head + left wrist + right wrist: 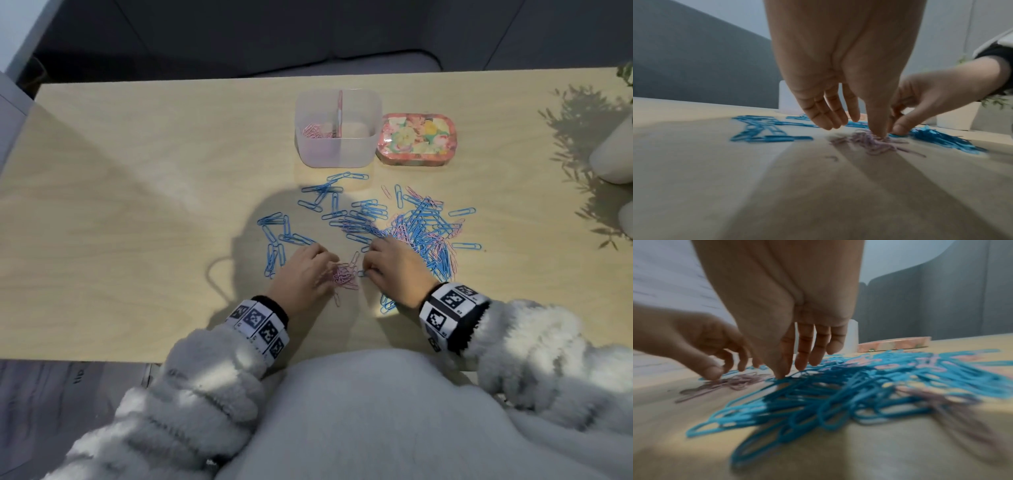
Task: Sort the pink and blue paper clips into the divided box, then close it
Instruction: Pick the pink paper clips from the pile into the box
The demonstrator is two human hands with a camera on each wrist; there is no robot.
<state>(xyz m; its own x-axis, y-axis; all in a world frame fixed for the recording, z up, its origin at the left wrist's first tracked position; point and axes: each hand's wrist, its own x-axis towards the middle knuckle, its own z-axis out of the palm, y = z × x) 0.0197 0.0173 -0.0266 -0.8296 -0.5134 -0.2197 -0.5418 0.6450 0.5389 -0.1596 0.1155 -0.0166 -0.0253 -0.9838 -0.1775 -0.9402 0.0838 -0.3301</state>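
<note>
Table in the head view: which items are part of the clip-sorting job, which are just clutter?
Job: divided box, floral lid, pink clips between left hand and right hand, blue clips, mixed heap.
Bystanders: white plant pot, sofa.

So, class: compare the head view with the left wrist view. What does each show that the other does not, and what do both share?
Only the head view shows inside the divided box: pink clips in its left compartment, the right one apparently bare. It also shows the floral lid beside the box, and both sleeves.

Only the left wrist view shows the left hand from below, its thumb tip touching the small pink pile.

Both show the right hand, the pink pile between the hands, blue clips and the table.
</note>
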